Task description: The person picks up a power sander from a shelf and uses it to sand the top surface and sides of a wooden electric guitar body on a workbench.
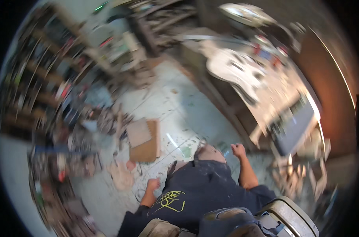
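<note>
My left hand [153,184] hangs low by my left side, its fingers loosely curled and somewhat blurred. Nothing shows in it. My right hand [238,150] is held out in front of my right side, closed in a loose fist with nothing visible inside. It is nearest to the front edge of a workbench [284,89] but stays apart from it. On that bench lies a pale, guitar-shaped body [230,67] with dark cut-outs. Closer to me on the bench is a flat grey-blue panel [294,128]. Motion smears much of the picture.
Brown boards or cardboard pieces [146,146] stand on the tiled floor [167,89], ahead on the left. Cluttered shelves [37,79] line the left side. Wood pieces [292,177] lie at the right. A bright lamp [246,15] hangs over the bench's far end.
</note>
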A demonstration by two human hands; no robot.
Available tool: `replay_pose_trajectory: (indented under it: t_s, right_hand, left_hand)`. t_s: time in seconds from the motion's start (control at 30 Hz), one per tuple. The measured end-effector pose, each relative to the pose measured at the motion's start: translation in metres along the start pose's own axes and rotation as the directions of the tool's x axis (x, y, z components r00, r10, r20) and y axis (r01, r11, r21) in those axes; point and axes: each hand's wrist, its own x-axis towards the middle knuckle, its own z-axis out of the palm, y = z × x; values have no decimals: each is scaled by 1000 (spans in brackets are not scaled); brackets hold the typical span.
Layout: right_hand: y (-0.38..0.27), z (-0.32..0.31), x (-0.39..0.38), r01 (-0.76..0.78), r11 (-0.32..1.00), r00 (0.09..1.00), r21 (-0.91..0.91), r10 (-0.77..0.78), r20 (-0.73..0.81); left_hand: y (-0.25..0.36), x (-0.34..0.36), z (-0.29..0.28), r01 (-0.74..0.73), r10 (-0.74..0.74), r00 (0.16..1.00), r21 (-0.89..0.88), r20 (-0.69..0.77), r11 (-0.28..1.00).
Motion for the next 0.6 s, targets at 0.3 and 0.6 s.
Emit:
replay_pose_trajectory:
  t_s: [0.3, 0.6]
  right_hand:
    - [-274, 3, 122, 328, 898, 893, 292, -396, 215]
    - [-491, 92, 58, 552, 751, 470, 361, -638, 610]
  left_hand:
    - [183, -60, -33, -228, 444, 648, 399, -618, 888]
    - [343, -38, -25, -590, 402, 807, -591, -432, 550]
